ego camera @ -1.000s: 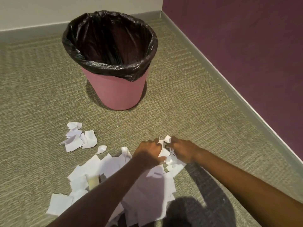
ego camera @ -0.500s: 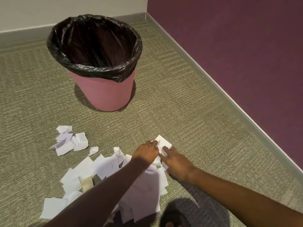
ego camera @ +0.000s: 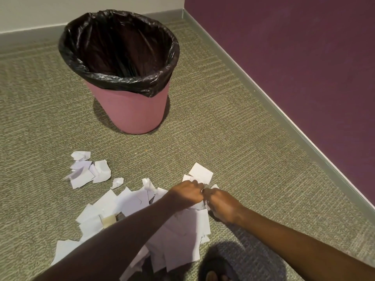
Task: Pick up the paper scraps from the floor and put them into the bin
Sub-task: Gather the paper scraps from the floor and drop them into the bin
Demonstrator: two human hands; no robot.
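Observation:
A pink bin (ego camera: 133, 112) lined with a black bag (ego camera: 119, 78) stands on the carpet, its inside dark and apparently empty. White paper scraps (ego camera: 178, 240) lie in a big heap below it, under my forearms. My left hand (ego camera: 187, 192) and my right hand (ego camera: 222, 203) meet at the heap's far edge, both with fingers curled around scraps. One larger white piece (ego camera: 200, 173) sticks out past my left fingers. A smaller cluster of scraps (ego camera: 87, 172) lies apart to the left, with one crumpled bit (ego camera: 117, 182) beside it.
Green-grey carpet (ego camera: 233, 138) covers the floor. A purple wall (ego camera: 304, 57) with a grey skirting board (ego camera: 284, 118) runs along the right. A pale wall closes off the back. A tan scrap (ego camera: 108, 220) sits in the heap. My foot (ego camera: 217, 277) shows at the bottom edge.
Both hands have closed tighter on scraps at the heap's far edge, and the right hand's fingers have curled in. The view shifted, so the bin sits further right again.

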